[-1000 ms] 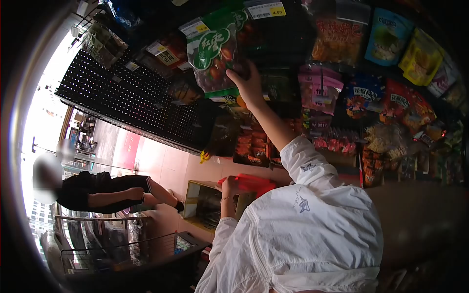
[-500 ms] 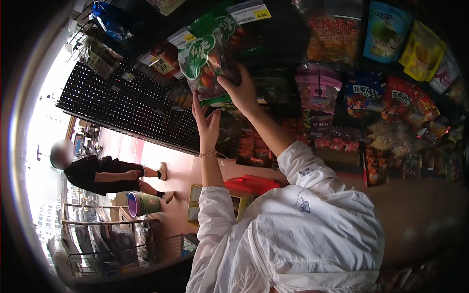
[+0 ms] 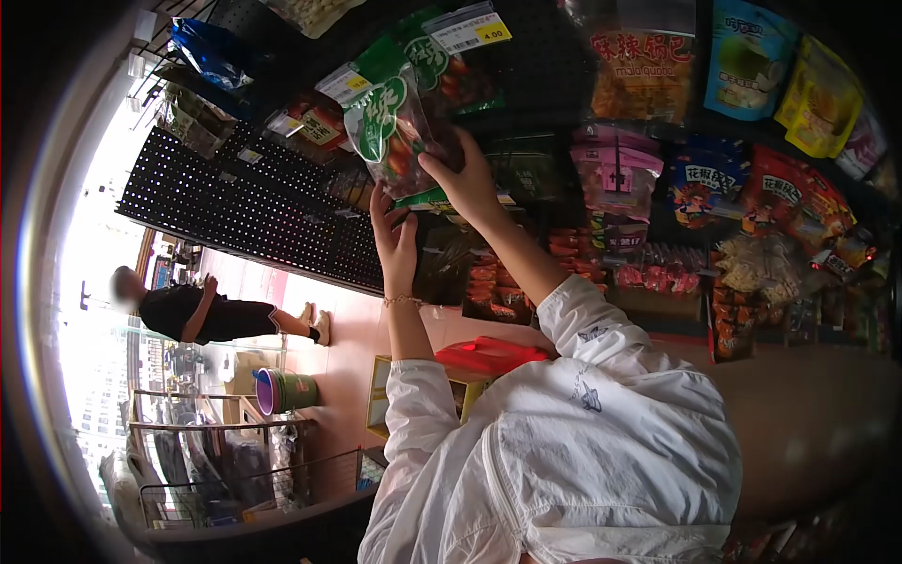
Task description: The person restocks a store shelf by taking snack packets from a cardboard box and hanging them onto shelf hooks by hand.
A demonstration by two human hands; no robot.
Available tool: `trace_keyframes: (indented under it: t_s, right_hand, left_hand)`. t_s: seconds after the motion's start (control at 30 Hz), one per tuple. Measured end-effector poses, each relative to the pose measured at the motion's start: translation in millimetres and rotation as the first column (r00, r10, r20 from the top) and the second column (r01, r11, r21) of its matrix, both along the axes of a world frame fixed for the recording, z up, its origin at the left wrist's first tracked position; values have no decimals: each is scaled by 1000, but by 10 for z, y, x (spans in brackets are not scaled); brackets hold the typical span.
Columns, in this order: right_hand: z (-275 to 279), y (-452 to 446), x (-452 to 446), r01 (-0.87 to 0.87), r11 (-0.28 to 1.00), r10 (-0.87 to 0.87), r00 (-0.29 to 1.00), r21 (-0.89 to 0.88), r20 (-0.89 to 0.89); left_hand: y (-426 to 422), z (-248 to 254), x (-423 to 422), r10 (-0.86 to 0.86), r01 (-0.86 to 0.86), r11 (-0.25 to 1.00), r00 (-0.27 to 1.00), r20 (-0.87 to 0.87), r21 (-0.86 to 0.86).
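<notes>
A clear plastic bag of what look like red dates (image 3: 387, 141), with a green printed top, hangs tilted at the rack. My right hand (image 3: 467, 183) grips its right side, thumb across the front and the other fingers hidden behind. Below the bag, my left hand (image 3: 396, 242) is open, fingers pointing up, the tips at the bag's lower edge and the thumb apart. Just behind hangs a similar green bag (image 3: 465, 80). A price tag reading 4.00 (image 3: 474, 33) sits above it.
A black perforated panel (image 3: 244, 202) extends left. Snack packs hang at right, including a pink bag (image 3: 615, 179) and a blue pouch (image 3: 744, 61). A red object (image 3: 493, 354) lies below my arms. Across the aisle are a person in dark clothes (image 3: 225, 315) and a purple-and-green bucket (image 3: 287, 390).
The view has shifted slightly. My right hand keeps its grip on the bag, and my left hand stays at its lower edge. The person in the aisle has turned and raised a forearm.
</notes>
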State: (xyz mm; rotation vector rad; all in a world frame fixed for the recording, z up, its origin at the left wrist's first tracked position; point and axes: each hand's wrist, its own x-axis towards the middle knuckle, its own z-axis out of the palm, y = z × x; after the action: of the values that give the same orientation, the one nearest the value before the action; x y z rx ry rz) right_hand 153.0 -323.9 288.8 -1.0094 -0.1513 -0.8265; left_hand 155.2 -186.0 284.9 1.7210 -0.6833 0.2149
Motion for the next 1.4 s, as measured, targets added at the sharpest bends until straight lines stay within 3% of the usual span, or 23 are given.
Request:
trace_keyframes:
  t_s: [0.07, 0.1, 0.13, 0.17, 0.23, 0.53, 0.77, 0.93, 0.97, 1.07, 1.13, 1.17, 1.2, 1.3, 1.37, 1.4]
  right_hand:
    - [-22, 2, 23, 37, 999, -36, 999, -15, 8]
    - [-31, 6, 19, -5, 999, 4, 1000, 40, 18]
    - [-37, 4, 21, -46, 994, 44, 999, 95, 30]
    - [-41, -6, 29, -46, 994, 43, 999, 97, 30]
    - [-54, -30, 49, 63, 998, -63, 998, -11, 1]
    - [-87, -148, 178, 8, 1000, -7, 996, 10, -85]
    - [-41, -341, 346, 46, 999, -42, 972, 12, -230]
    - [-61, -424, 625, 115, 993, -115, 985, -11, -130]
    - [-111, -475, 731, 111, 994, -112, 986, -16, -124]
    - [-79, -595, 846, 153, 988, -152, 980, -7, -125]
    - [-29, -664, 889, 117, 993, -113, 988, 33, -109]
    - [-13, -690, 907, 86, 993, -79, 992, 79, -96]
    - [-26, -707, 974, 172, 985, -164, 970, 28, -180]
    - [-109, -778, 1067, 73, 996, -65, 988, 53, -137]
    - [-282, -801, 1170, 74, 994, -64, 990, 78, -128]
    - [-325, -801, 1184, 101, 992, -94, 991, 75, -96]
  left_hand:
    - [-17, 39, 19, 45, -47, 997, 998, 32, 59]
    - [-33, 92, 44, 223, -335, 897, 907, 357, 290]
    - [-58, 149, 74, 266, -631, 675, 692, 671, 383]
    - [-103, 211, 121, 264, -630, 674, 693, 671, 385]
    - [-251, 401, 222, 118, -426, 843, 742, 659, 329]
    - [-670, 714, 723, 33, -380, 796, 805, 592, 472]
    - [-882, 807, 874, 113, -459, 727, 813, 571, 510]
    - [-974, 762, 1022, 101, -440, 678, 849, 518, 589]
    - [-970, 716, 1130, 24, -364, 750, 850, 527, 552]
    - [-958, 657, 1081, -54, -328, 808, 786, 616, 490]
    - [-941, 638, 1042, -200, 17, 882, 919, 340, 471]
    - [-922, 615, 1011, -189, 9, 885, 921, 340, 465]
    - [-897, 579, 992, -187, -26, 861, 913, 363, 507]
    - [-797, 510, 928, -177, -67, 851, 897, 405, 520]
    - [-723, 521, 877, -242, 160, 790, 968, 61, 591]
    - [-691, 470, 840, -213, 117, 827, 970, 114, 551]
